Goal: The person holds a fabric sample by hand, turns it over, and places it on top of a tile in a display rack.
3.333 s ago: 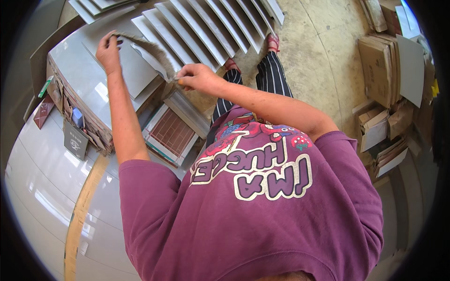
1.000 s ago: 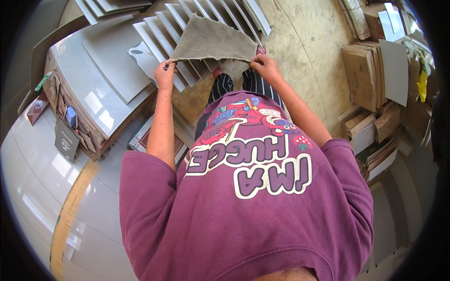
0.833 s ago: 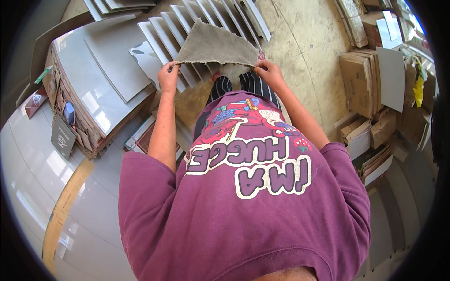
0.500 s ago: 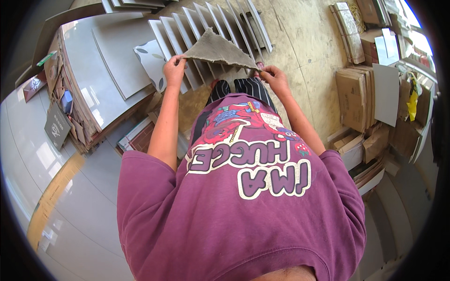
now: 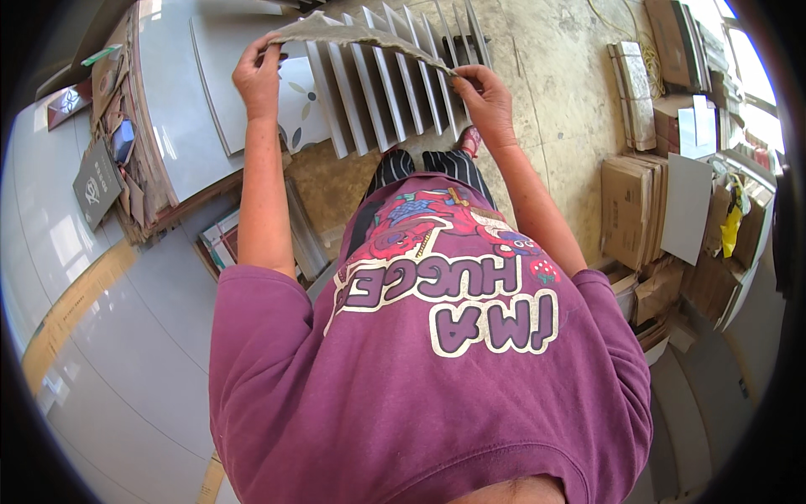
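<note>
A grey-brown cloth with frayed edges stretches between my two hands in front of me. My left hand pinches its left corner, raised higher and farther out. At the other end, the fingers of my right hand are closed on the right corner. Beyond and below the cloth stands a row of several upright grey tiles, spaced apart like slats. The cloth hangs over the far part of that row and hides some of the tile tops.
On the left is a stack of large glossy grey tiles with cardboard at its side. A white tile with a leaf pattern lies beside the row. Cardboard boxes and a leaning grey panel stand on the right. Yellow strapping lies behind them.
My left hand has moved left and away from me, lifting its cloth corner. The cloth has gone from a hanging triangle to a stretched, slanting strip. My right hand has risen slightly.
</note>
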The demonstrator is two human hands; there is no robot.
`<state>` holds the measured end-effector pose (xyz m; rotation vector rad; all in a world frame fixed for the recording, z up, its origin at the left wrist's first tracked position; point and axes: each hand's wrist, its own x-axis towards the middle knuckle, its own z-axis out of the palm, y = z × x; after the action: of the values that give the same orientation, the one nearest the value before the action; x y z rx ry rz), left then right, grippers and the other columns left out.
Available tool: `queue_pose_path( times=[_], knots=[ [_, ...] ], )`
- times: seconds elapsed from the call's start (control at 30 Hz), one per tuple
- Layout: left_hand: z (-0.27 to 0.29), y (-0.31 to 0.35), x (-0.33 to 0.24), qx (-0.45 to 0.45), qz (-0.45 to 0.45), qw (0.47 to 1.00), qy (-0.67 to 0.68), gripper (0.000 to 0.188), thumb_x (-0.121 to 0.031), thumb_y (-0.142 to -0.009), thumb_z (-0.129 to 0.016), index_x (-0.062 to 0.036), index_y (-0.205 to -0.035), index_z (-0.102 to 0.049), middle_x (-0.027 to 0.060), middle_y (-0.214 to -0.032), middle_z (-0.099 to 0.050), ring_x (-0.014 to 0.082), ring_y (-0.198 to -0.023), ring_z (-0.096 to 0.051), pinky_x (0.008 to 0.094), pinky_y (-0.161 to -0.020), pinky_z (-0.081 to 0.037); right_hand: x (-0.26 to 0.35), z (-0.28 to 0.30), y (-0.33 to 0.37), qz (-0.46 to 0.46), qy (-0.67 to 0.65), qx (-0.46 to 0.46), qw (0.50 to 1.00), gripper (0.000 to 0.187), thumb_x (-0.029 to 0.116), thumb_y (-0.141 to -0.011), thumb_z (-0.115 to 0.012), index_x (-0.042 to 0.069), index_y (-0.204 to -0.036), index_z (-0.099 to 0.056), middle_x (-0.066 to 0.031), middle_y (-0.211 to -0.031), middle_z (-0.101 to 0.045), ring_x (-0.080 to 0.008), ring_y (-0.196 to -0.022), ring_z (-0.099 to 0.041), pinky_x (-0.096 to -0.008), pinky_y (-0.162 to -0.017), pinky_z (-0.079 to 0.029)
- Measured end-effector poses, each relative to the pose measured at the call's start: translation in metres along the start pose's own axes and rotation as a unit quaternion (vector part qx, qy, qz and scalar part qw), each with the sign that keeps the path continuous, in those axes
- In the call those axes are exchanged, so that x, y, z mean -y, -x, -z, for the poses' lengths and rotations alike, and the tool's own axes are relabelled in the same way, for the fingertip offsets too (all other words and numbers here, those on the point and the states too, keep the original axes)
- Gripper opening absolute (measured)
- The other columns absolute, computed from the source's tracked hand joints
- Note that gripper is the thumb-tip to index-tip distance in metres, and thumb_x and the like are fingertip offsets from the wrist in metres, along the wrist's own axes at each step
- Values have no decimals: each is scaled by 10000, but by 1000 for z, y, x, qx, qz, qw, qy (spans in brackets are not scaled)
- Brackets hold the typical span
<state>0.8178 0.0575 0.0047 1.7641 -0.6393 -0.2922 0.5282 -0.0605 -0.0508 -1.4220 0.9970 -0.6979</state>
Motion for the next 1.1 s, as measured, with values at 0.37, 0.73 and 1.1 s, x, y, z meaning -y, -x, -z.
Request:
queue_pose_path(
  times=[0.37,0.73,1.1],
  knots=[
    [97,135,138,-32,206,968,-138,231,-117,-816,-583,-74,-1036,-636,-15,-782,-621,36,-621,-545,175,-501,-418,-46,-51,39,17,191,168,967,134,79,-749,-577,44,-867,-629,-125,-830,-587,-279,-766,-588,-328,-710,-465],
    [86,121,134,-43,278,958,-57,215,-113,-826,-570,-63,-1024,-637,-8,-826,-625,53,-666,-565,186,-525,-422,-50,-56,30,19,193,122,973,118,87,-744,-595,47,-850,-630,-122,-815,-601,-245,-748,-597,-312,-689,-475],
    [100,22,30,-73,93,991,56,233,-105,-842,-567,-34,-1060,-610,29,-954,-623,109,-782,-602,214,-584,-438,40,-74,-48,110,38,43,992,157,82,-832,-584,33,-980,-604,2,-863,-613,-40,-781,-548,-165,-705,-433]
  ],
)
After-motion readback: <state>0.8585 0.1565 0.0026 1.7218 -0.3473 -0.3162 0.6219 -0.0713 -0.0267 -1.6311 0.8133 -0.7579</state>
